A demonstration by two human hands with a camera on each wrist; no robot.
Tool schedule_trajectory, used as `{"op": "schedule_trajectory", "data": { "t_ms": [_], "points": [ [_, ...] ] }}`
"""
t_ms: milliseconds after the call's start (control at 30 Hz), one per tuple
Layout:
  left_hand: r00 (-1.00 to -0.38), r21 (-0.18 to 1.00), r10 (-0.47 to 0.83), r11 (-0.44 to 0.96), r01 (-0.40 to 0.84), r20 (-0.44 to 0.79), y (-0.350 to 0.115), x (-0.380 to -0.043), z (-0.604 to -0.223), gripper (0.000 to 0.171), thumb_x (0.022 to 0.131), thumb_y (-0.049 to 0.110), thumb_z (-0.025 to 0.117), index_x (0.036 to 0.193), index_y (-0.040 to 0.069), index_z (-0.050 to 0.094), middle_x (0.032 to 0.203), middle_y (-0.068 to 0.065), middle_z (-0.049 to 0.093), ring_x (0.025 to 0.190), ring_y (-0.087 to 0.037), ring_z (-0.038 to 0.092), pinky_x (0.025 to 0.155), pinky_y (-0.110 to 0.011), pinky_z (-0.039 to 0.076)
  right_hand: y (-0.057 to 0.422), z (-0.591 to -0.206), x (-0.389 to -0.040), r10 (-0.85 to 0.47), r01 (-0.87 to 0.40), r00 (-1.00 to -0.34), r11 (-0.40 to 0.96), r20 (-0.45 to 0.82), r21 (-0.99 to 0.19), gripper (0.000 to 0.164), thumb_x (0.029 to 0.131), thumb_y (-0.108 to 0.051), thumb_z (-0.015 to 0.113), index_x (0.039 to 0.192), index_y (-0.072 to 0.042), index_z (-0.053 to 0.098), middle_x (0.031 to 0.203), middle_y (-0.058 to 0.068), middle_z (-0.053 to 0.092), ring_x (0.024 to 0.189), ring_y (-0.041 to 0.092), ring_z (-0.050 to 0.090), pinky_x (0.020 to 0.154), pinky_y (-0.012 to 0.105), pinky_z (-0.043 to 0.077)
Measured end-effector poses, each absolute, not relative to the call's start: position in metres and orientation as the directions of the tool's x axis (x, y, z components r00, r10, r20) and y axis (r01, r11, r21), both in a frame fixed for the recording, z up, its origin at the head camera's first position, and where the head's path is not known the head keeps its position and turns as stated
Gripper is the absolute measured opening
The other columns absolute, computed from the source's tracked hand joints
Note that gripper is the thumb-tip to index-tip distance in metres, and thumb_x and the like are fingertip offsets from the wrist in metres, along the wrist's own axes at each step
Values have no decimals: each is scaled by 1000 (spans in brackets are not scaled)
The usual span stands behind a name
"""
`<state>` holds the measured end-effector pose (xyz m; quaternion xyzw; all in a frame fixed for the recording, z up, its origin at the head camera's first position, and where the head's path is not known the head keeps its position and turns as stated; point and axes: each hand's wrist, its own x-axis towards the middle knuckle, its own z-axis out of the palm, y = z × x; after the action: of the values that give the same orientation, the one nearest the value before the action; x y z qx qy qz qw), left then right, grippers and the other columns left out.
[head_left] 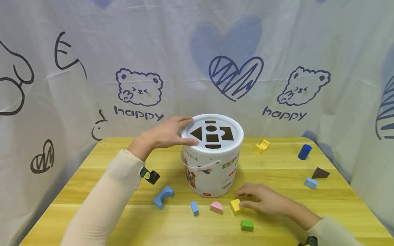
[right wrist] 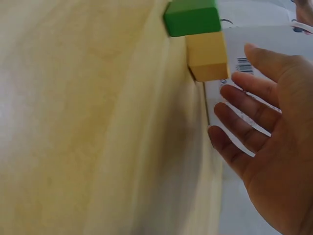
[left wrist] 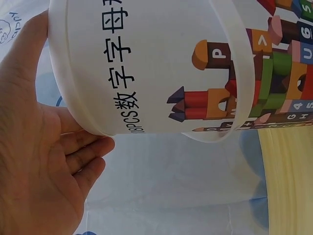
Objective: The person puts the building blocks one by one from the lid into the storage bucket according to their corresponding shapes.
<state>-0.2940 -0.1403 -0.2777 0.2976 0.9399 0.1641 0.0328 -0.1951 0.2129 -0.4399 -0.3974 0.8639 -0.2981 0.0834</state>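
A white bucket (head_left: 209, 177) with a shape-sorter lid (head_left: 197, 147) stands upright on the table. My left hand (head_left: 167, 133) rests at the lid's left edge, its thumb lying on top and its fingers along the rim. In the left wrist view, the left hand (left wrist: 44, 156) touches the lid's side with extended fingers. My right hand (head_left: 266, 200) is low at the bucket's right front, beside a yellow block (head_left: 235, 207). The right wrist view shows that hand (right wrist: 274, 122) with its fingers spread and nothing between them; the yellow block (right wrist: 208, 54) lies just past the fingertips.
In front lie a green block (head_left: 247, 225), a pink half-round block (head_left: 216, 207), a small blue block (head_left: 194, 208) and a blue arch (head_left: 163, 197). Farther right are a yellow arch (head_left: 262, 146), a blue cylinder (head_left: 304, 152), a dark triangle (head_left: 320, 173) and a light-blue block (head_left: 311, 183).
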Motion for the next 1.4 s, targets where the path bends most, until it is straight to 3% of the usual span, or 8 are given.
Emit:
{"op": "schedule_trajectory", "data": {
  "t_ms": [400, 633, 867, 1033, 1267, 1400],
  "points": [
    [-819, 350, 571, 759, 549, 49, -141, -292, -279, 102, 79, 73, 61, 154, 11, 30, 158, -9, 27, 143, -31, 26, 114, -55, 24, 204, -440, -191, -786, -694, -617, 532, 20, -486, 42, 97, -48, 54, 124, -17, 66, 120, -10, 63, 111, 13, 58, 95, 40, 50],
    [-817, 345, 574, 759, 552, 45, -141, -293, -279, 101, 80, 72, 60, 154, 11, 30, 159, -9, 27, 143, -31, 26, 114, -55, 24, 203, -433, -186, -797, -647, -603, 521, -45, -557, 35, 97, -45, 55, 120, -21, 67, 118, -12, 64, 107, 9, 59, 92, 36, 53],
    [-819, 349, 573, 760, 548, 40, -141, -293, -277, 100, 81, 72, 60, 155, 11, 29, 159, -9, 25, 143, -31, 25, 114, -55, 23, 202, -429, -185, -823, -644, -568, 459, -19, -612, 29, 95, -41, 60, 116, -22, 64, 110, -16, 62, 101, 3, 59, 87, 31, 54],
    [-818, 349, 574, 759, 549, 39, -142, -292, -279, 99, 81, 72, 60, 155, 11, 29, 159, -8, 25, 144, -31, 24, 115, -55, 22, 201, -432, -185, -809, -607, -586, 471, -40, -640, 29, 91, -43, 65, 114, -25, 64, 107, -18, 59, 94, 1, 56, 83, 26, 53],
    [-815, 349, 578, 757, 553, 38, -142, -292, -281, 100, 82, 71, 60, 155, 11, 29, 159, -9, 25, 144, -32, 24, 115, -55, 22, 196, -427, -186, -802, -650, -597, 477, 8, -592, 38, 89, -38, 70, 120, -15, 68, 106, -15, 57, 91, 1, 56, 80, 24, 54],
    [-813, 343, 581, 755, 559, 46, -141, -292, -280, 99, 82, 70, 60, 155, 10, 29, 159, -10, 25, 144, -32, 24, 115, -55, 22, 195, -414, -188, -771, -647, -636, 515, 25, -563, 35, 90, -37, 70, 120, -19, 67, 107, -15, 57, 92, 2, 57, 82, 26, 54]
  ]
}}
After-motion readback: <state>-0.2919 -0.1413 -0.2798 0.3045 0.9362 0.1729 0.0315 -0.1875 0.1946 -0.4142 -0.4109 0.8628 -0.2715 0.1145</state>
